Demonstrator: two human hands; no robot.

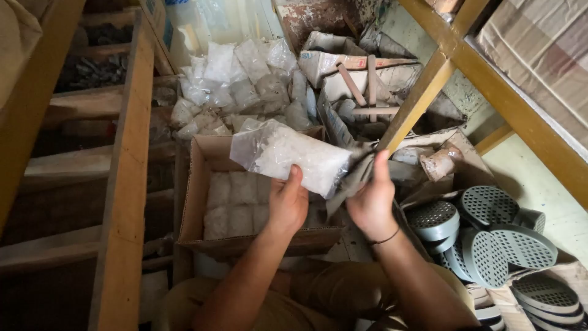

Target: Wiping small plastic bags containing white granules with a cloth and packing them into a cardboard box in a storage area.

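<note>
My left hand [286, 204] grips the lower edge of a clear plastic bag [288, 154] filled with small white pieces, holding it above an open cardboard box [197, 184]. My right hand [371, 199] is closed on a grey cloth [354, 175] that touches the bag's right end. Inside the box lie several similar white-filled bags [236, 202] in flat rows.
A heap of the same clear bags [239, 83] lies behind the box. Grey perforated round covers [490, 236] are stacked at the right. A wooden ladder rail [125, 184] runs down the left, and a wooden frame post [422, 92] slants at the right. Torn cardboard and sacks [343, 67] lie at the back.
</note>
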